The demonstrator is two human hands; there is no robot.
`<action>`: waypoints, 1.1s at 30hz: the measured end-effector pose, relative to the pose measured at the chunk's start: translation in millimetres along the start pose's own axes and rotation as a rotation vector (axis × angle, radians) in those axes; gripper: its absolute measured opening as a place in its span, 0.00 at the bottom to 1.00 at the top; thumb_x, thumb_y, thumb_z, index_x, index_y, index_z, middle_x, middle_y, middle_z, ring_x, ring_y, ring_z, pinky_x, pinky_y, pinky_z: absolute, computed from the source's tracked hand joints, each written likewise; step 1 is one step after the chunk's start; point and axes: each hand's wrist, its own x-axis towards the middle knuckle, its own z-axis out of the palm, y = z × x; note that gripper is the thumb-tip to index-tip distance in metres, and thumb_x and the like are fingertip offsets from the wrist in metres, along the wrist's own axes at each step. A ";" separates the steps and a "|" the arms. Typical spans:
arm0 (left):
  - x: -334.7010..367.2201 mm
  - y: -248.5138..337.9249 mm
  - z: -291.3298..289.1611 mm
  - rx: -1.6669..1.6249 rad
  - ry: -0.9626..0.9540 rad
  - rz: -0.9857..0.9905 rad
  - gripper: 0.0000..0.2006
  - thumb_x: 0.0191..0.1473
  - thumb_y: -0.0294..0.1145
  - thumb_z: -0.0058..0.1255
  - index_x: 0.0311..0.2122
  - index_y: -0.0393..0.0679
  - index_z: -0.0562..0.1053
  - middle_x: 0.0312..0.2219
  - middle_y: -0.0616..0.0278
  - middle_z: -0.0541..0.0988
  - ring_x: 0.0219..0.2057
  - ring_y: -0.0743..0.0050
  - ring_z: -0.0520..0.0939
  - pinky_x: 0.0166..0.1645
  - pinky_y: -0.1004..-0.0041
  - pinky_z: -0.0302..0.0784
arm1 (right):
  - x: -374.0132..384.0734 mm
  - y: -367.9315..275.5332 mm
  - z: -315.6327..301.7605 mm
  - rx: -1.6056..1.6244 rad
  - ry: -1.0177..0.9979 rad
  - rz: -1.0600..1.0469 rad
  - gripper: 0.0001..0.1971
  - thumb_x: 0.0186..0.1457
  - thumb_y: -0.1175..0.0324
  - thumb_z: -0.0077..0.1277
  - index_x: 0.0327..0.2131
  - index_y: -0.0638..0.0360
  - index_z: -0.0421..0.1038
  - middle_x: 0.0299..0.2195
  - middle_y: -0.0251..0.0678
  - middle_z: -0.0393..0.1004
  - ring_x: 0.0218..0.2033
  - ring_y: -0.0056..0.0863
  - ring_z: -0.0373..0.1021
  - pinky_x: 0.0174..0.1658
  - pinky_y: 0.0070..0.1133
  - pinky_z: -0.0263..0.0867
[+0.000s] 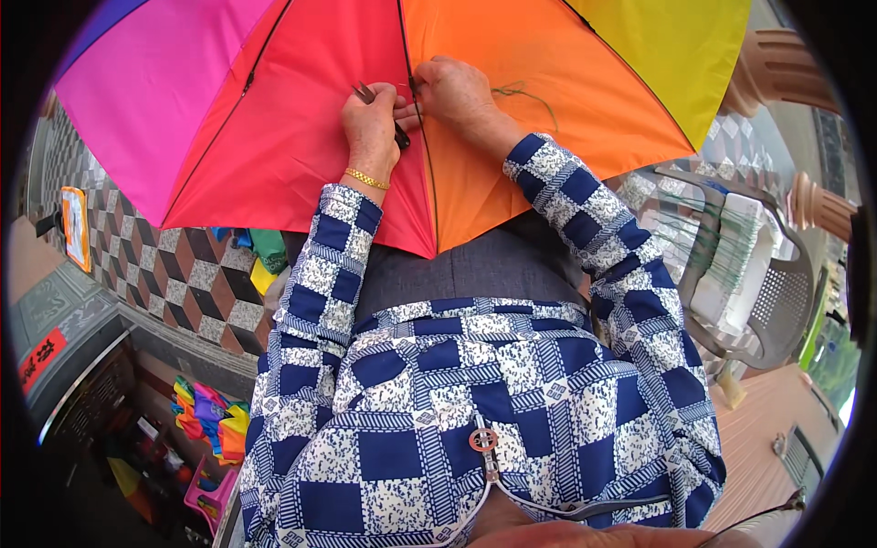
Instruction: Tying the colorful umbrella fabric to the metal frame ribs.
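A rainbow-coloured umbrella canopy (311, 137) lies spread over my lap, its inner side with dark ribs (430, 183) facing me. My left hand (370, 128) is closed around small thread snips (365, 94); their metal tips point up past the thumb and a black part shows below the palm. Its outer fingers reach to the rib between the red and orange panels. My right hand (457, 91) pinches at the same rib, with its fingertips close to a dark joint. What it pinches is too small to make out. Green thread (525, 93) trails over the orange panel beside it.
At right, a grey plastic chair (790, 297) carries a white block (731, 265) hung with many green threads. Lower left are a pink basket (210, 493) and bundled colourful fabric (215, 416). An orange-framed board (77, 228) stands on the patterned tile floor (196, 283).
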 end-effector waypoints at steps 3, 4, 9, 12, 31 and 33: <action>0.1 -1.5 1.5 0.017 -0.008 0.002 0.05 0.53 0.26 0.46 0.34 0.37 0.66 0.22 0.59 0.72 0.18 0.65 0.77 0.22 0.70 0.76 | -2.0 2.1 4.7 0.127 0.054 0.057 0.07 0.45 0.68 0.47 0.27 0.54 0.74 0.27 0.36 0.73 0.30 0.38 0.70 0.34 0.31 0.67; 0.7 -1.0 1.6 0.016 -0.025 -0.005 0.05 0.52 0.26 0.46 0.33 0.37 0.67 0.21 0.60 0.72 0.18 0.67 0.76 0.22 0.71 0.76 | -1.7 1.5 5.2 0.127 0.052 0.054 0.07 0.45 0.68 0.47 0.27 0.54 0.74 0.27 0.36 0.73 0.30 0.38 0.70 0.34 0.31 0.67; 2.9 2.3 2.4 0.033 -0.077 -0.046 0.03 0.52 0.25 0.46 0.32 0.38 0.69 0.20 0.62 0.73 0.16 0.72 0.76 0.19 0.76 0.73 | -2.0 1.3 6.2 0.223 0.070 0.095 0.07 0.45 0.68 0.49 0.29 0.55 0.75 0.27 0.38 0.74 0.30 0.37 0.71 0.35 0.28 0.67; 3.9 3.8 4.1 0.040 -0.087 -0.056 0.02 0.52 0.25 0.46 0.31 0.38 0.69 0.19 0.62 0.73 0.16 0.73 0.75 0.18 0.77 0.71 | -2.5 4.3 7.6 0.285 0.077 0.103 0.08 0.45 0.67 0.49 0.30 0.56 0.74 0.27 0.39 0.74 0.30 0.37 0.72 0.35 0.27 0.68; 2.1 -16.8 3.9 -0.118 0.115 0.167 0.05 0.52 0.32 0.45 0.31 0.44 0.65 0.21 0.64 0.72 0.14 0.76 0.73 0.16 0.76 0.68 | -9.6 -12.9 1.9 0.569 -0.222 0.488 0.10 0.45 0.66 0.53 0.25 0.66 0.74 0.22 0.33 0.74 0.24 0.20 0.69 0.29 0.18 0.64; -3.4 -14.7 5.8 -0.173 0.105 0.144 0.05 0.52 0.32 0.45 0.32 0.44 0.65 0.21 0.65 0.72 0.14 0.76 0.73 0.16 0.77 0.68 | -14.7 -9.3 9.3 0.598 -0.145 0.406 0.10 0.44 0.66 0.53 0.25 0.66 0.74 0.22 0.36 0.73 0.25 0.23 0.69 0.30 0.20 0.64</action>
